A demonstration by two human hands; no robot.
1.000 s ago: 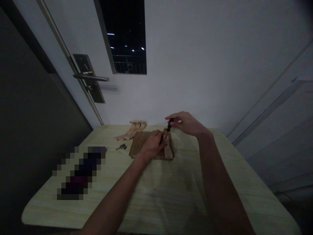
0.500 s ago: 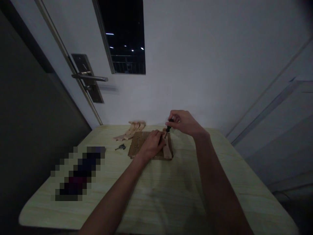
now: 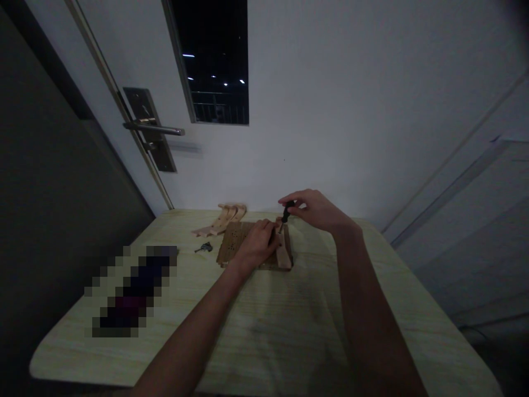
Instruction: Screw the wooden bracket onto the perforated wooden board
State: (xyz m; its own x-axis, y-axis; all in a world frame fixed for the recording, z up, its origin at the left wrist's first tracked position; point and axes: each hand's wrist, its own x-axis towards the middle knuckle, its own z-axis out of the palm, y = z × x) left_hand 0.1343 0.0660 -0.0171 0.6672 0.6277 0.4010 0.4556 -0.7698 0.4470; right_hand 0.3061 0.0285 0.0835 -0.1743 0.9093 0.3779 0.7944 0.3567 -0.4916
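My right hand [image 3: 312, 208] has a black-handled screwdriver [image 3: 288, 212] between thumb and fingers, its shaft slanting down to a pale, curved wooden piece [image 3: 283, 256]. That piece lies along the right edge of a brown wooden board [image 3: 231, 242] with small holes in it. From the left, my left hand [image 3: 260, 241] rests over the board, fingers bent and closed against the pale piece beside the screwdriver tip. A screw under the tip is too small to make out.
Several similar curved wooden pieces [image 3: 227, 218] lie behind the board on the left. A small pile of screws [image 3: 204, 247] sits left of it on the pale table [image 3: 289, 331]. A blurred dark object [image 3: 140, 289] lies at the left. Behind stands a white door with a metal handle [image 3: 155, 129].
My right hand has shifted slightly, its fingers straighter around the screwdriver handle, and the wrist has moved a little right. My left hand and the board stay in place.
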